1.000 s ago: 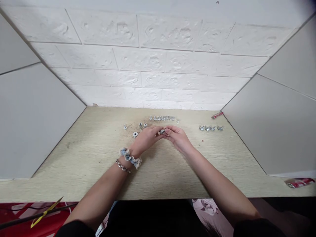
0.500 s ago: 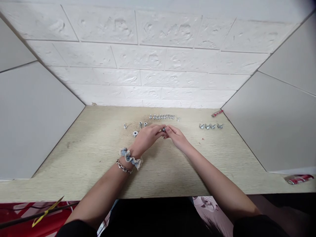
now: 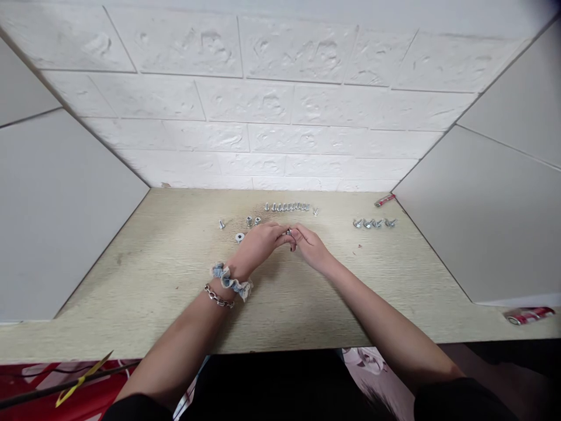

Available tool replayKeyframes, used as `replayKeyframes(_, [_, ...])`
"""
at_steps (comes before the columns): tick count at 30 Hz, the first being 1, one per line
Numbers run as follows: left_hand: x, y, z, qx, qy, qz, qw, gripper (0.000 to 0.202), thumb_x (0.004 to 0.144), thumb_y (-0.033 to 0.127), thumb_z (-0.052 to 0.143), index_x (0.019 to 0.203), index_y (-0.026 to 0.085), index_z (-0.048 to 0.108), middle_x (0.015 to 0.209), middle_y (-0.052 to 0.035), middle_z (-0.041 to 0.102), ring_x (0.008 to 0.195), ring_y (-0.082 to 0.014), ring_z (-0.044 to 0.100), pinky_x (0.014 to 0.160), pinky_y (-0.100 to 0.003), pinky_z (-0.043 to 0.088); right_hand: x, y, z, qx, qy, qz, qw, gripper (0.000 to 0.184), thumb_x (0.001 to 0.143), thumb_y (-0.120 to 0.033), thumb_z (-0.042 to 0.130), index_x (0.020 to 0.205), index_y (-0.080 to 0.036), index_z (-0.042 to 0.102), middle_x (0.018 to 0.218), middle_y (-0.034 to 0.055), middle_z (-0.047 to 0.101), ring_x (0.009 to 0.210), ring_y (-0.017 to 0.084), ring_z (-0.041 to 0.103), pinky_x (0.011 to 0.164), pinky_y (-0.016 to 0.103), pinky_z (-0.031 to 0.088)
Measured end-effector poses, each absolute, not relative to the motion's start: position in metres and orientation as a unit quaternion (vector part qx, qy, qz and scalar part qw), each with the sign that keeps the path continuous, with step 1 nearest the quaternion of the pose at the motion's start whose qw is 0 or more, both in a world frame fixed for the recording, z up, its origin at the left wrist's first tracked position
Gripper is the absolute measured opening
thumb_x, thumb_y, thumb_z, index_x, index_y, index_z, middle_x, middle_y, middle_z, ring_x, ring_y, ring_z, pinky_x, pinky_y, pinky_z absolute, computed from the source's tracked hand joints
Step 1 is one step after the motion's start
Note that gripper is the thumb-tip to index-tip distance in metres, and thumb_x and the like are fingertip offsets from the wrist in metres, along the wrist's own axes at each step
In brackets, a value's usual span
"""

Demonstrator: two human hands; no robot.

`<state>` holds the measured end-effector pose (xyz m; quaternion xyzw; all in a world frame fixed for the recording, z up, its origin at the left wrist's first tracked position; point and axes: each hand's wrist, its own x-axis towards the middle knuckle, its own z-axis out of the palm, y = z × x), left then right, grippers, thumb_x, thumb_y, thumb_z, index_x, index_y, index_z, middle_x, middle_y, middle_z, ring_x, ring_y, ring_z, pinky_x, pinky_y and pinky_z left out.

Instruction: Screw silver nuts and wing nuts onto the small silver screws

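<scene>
Between my fingertips is a small shiny metal fastener [image 3: 288,232], mostly covered, so its exact kind does not show. My left hand [image 3: 262,241] pinches it from the left, with a scrunchie and chain bracelet at the wrist. From the right, my right hand [image 3: 312,248] has thumb and fingers closed on it. Just left of my left hand lies a round washer-like piece [image 3: 239,237]. Two nuts [image 3: 253,221] stand behind that hand, and a single bolt [image 3: 221,224] stands farther left.
A row of several bolts [image 3: 287,207] stands near the wall, with one bolt [image 3: 316,211] at its right. Several bolts with washers [image 3: 373,223] lie on the right. Red cylinders rest at the back right [image 3: 384,200] and front right [image 3: 530,316]. Panels flank the wooden table [image 3: 153,263].
My fingers have shifted around the small fastener, and my left fingertips now curl lower beneath it. The pieces on the table stay put.
</scene>
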<state>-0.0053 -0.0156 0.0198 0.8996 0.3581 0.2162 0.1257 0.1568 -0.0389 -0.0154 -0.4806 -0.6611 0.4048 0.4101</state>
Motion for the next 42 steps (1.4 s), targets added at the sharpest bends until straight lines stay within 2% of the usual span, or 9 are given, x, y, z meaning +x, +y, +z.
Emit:
replayKeyframes(3, [-0.007,-0.013,0.018,0.904,0.342,0.224,0.125,0.033,0.089,0.042,0.043,0.09,0.019,0.066,0.076,-0.0038,0.063,0.069,-0.0144,0.059,0.063,-0.024,0.041,0.157,-0.038,-0.016,-0.465,-0.657,0.425,0.415,0.041,0.086,-0.057,0.035,0.084,-0.019,0.05,0.065,-0.002,0.051,0.065,0.012,0.05,0.066,0.028,0.04])
replayKeyframes(7, [-0.007,-0.014,0.014,0.899,0.335,0.262,0.107,0.033,0.088,0.036,0.047,0.113,0.017,0.057,0.088,-0.0072,0.065,0.077,-0.0158,0.06,0.067,-0.026,0.045,0.159,-0.035,-0.019,-0.441,-0.635,0.464,0.433,0.039,0.084,-0.056,0.04,0.086,-0.019,0.05,0.069,-0.002,0.051,0.065,0.012,0.05,0.067,0.029,0.041])
replayKeyframes(9, [-0.006,-0.014,0.015,0.892,0.335,0.284,0.111,0.034,0.088,0.032,0.049,0.119,0.017,0.053,0.094,-0.0086,0.065,0.08,-0.0159,0.06,0.069,-0.027,0.046,0.16,-0.033,-0.022,-0.437,-0.614,0.487,0.442,0.039,0.083,-0.057,0.042,0.086,-0.019,0.051,0.071,-0.0019,0.051,0.064,0.011,0.05,0.067,0.029,0.041])
replayKeyframes(15, [-0.008,-0.013,0.019,0.893,0.312,0.296,0.133,0.025,0.089,0.03,0.047,0.106,0.017,0.06,0.085,-0.0054,0.066,0.074,-0.0139,0.06,0.068,-0.025,0.046,0.162,-0.029,-0.027,-0.431,-0.57,0.53,0.457,0.04,0.079,-0.058,0.047,0.086,-0.019,0.051,0.078,-0.0015,0.052,0.06,0.009,0.05,0.064,0.028,0.043])
replayKeyframes(22, [-0.01,-0.012,0.017,0.898,0.311,0.282,0.134,0.028,0.089,0.031,0.047,0.109,0.017,0.061,0.09,-0.0072,0.066,0.08,-0.0156,0.061,0.071,-0.027,0.046,0.162,-0.029,-0.023,-0.434,-0.574,0.535,0.443,0.038,0.08,-0.056,0.047,0.085,-0.018,0.054,0.074,-0.001,0.053,0.061,0.01,0.051,0.064,0.028,0.043])
replayKeyframes(27, [-0.009,-0.011,0.019,0.895,0.334,0.256,0.148,0.03,0.09,0.033,0.044,0.109,0.017,0.062,0.09,-0.0073,0.067,0.08,-0.0162,0.061,0.071,-0.027,0.045,0.161,-0.033,-0.016,-0.446,-0.588,0.503,0.45,0.034,0.079,-0.052,0.048,0.083,-0.018,0.053,0.073,-0.0015,0.053,0.06,0.01,0.05,0.064,0.028,0.043])
replayKeyframes(31, [-0.007,-0.011,0.02,0.885,0.355,0.25,0.17,0.03,0.09,0.035,0.042,0.097,0.018,0.066,0.083,-0.0048,0.068,0.075,-0.0149,0.06,0.067,-0.025,0.042,0.159,-0.037,-0.011,-0.493,-0.622,0.424,0.435,0.027,0.081,-0.045,0.047,0.087,-0.019,0.053,0.069,-0.0016,0.054,0.062,0.011,0.051,0.062,0.028,0.041])
replayKeyframes(35, [-0.005,-0.012,0.023,0.855,0.394,0.235,0.241,0.033,0.089,0.039,0.042,0.083,0.017,0.067,0.065,-0.001,0.064,0.063,-0.0132,0.058,0.063,-0.024,0.04,0.16,-0.038,-0.01,-0.525,-0.638,0.358,0.435,0.022,0.081,-0.039,0.048,0.09,-0.019,0.052,0.067,-0.0013,0.056,0.061,0.013,0.051,0.06,0.028,0.04])
replayKeyframes(42, [-0.004,-0.01,0.025,0.771,0.43,0.239,0.405,0.037,0.085,0.044,0.044,0.077,0.016,0.066,0.06,-0.0007,0.062,0.057,-0.0122,0.056,0.057,-0.023,0.039,0.16,-0.039,-0.01,-0.491,-0.672,0.312,0.458,0.018,0.082,-0.031,0.048,0.096,-0.021,0.055,0.093,0.0046,0.061,0.074,0.015,0.057,0.069,0.031,0.044])
